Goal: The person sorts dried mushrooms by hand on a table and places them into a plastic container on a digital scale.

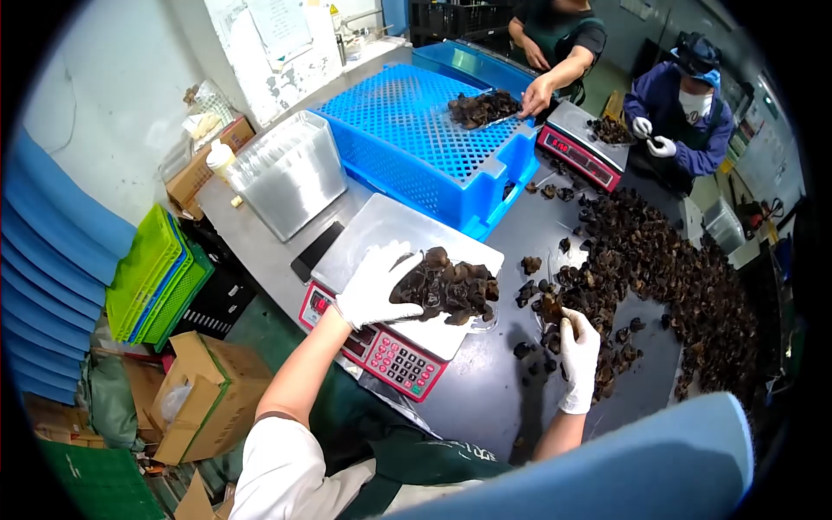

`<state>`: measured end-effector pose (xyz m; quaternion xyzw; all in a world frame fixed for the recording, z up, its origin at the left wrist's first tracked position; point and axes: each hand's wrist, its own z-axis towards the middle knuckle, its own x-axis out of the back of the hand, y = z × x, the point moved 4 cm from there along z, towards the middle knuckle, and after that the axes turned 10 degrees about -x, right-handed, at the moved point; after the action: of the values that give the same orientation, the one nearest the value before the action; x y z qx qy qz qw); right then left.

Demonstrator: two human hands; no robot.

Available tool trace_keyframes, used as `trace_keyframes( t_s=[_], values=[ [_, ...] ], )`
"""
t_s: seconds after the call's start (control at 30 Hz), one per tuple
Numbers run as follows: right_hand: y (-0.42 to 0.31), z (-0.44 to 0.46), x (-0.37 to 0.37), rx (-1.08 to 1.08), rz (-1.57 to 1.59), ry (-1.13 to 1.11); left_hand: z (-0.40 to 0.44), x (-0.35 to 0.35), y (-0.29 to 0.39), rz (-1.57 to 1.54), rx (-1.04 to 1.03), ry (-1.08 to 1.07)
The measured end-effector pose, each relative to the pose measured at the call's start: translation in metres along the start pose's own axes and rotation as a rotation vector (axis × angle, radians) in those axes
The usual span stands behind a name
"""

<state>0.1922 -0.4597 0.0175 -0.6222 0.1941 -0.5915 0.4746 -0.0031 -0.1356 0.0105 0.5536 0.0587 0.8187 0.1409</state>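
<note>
My left hand (377,290), in a white glove, lies with thumb and fingers spread at the left side of a clear tray of dark wood ear mushrooms (451,286). That tray rests on the steel plate of a red scale (403,360), whose keypad faces me. To the right, my gloved right hand (579,355) is over the near edge of the loose mushroom heap (641,251). Its fingers pinch a brownish wood ear mushroom (551,308), partly hidden by the fingertips.
A blue perforated crate (390,121) bears another filled tray (481,110), which a co-worker's hand (537,95) touches. Clear empty trays (290,173) stand stacked at the left. A second red scale (581,147) stands near a person in purple sleeves (715,139). Blue material (607,459) covers the lower right.
</note>
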Motion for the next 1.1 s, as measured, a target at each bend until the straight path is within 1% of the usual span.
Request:
trace_keyframes(
  t_s=[0.03,0.1,0.13,0.17,0.2,0.23,0.27,0.3,0.37,0.4,0.43,0.5,0.53,0.57,0.63,0.7,0.73,0.83,0.9,0.97,1.0,1.03,1.1],
  values=[
    [0.006,0.000,0.005,-0.197,-0.200,-0.043,-0.002,-0.008,-0.006,-0.032,-0.020,0.006],
    [-0.011,0.004,0.001,-0.120,-0.405,-0.058,0.000,-0.007,-0.007,-0.061,-0.083,0.009],
    [-0.023,0.006,-0.004,-0.084,-0.332,-0.071,0.000,-0.006,-0.006,-0.064,-0.092,0.013],
    [-0.025,0.011,-0.011,-0.124,-0.250,-0.160,0.002,0.004,-0.002,-0.104,-0.053,0.063],
    [-0.024,0.016,-0.022,-0.090,-0.162,-0.207,0.002,0.015,0.001,-0.144,-0.014,0.111],
    [-0.025,0.019,-0.032,-0.057,-0.071,-0.254,-0.002,0.029,0.004,-0.238,0.067,0.193],
    [-0.048,0.014,-0.035,-0.159,-0.044,-0.374,-0.012,0.030,-0.003,-0.224,0.119,0.297],
    [-0.043,0.014,-0.043,-0.138,-0.079,-0.438,-0.026,0.028,-0.011,-0.208,0.173,0.401],
    [-0.022,0.008,-0.062,-0.169,0.013,-0.598,-0.056,0.021,-0.025,-0.426,0.473,0.498],
    [-0.025,0.002,-0.070,-0.210,0.034,-0.675,-0.068,0.022,-0.027,-0.263,0.525,0.401],
    [-0.028,-0.004,-0.072,-0.304,0.013,-0.746,-0.075,0.021,-0.025,-0.133,0.520,0.280],
    [-0.017,-0.012,-0.088,-0.337,0.245,-0.749,-0.085,0.011,-0.023,-0.162,0.465,0.201],
    [-0.018,-0.013,-0.096,-0.328,0.332,-0.738,-0.087,0.000,-0.024,-0.427,0.635,0.175],
    [-0.021,-0.009,-0.099,-0.269,0.318,-0.746,-0.086,-0.004,-0.020,-0.580,0.670,0.261],
    [-0.041,-0.002,-0.094,-0.261,0.385,-0.674,-0.080,-0.001,-0.021,-0.827,0.798,0.414],
    [-0.052,0.017,-0.095,-0.230,0.427,-0.649,-0.074,-0.002,-0.042,-0.834,0.701,0.509],
    [-0.062,0.031,-0.094,-0.125,0.392,-0.620,-0.057,0.017,-0.036,-0.838,0.702,0.481],
    [-0.089,0.081,-0.100,-0.125,0.386,-0.575,-0.024,0.028,-0.064,-0.891,0.661,0.552],
    [-0.084,0.117,-0.123,-0.169,0.507,-0.519,-0.005,0.022,-0.096,-0.944,0.682,0.636],
    [-0.080,0.153,-0.146,-0.138,0.410,-0.464,0.011,0.009,-0.129,-0.895,0.682,0.694],
    [-0.073,0.168,-0.158,-0.157,0.464,-0.469,0.019,0.004,-0.142,-0.901,0.713,0.711],
    [-0.067,0.181,-0.169,-0.177,0.518,-0.477,0.027,-0.001,-0.155,-0.867,0.690,0.737],
    [-0.064,0.193,-0.181,-0.239,0.643,-0.434,0.044,-0.013,-0.180,-0.826,0.713,0.745]
  ],
)
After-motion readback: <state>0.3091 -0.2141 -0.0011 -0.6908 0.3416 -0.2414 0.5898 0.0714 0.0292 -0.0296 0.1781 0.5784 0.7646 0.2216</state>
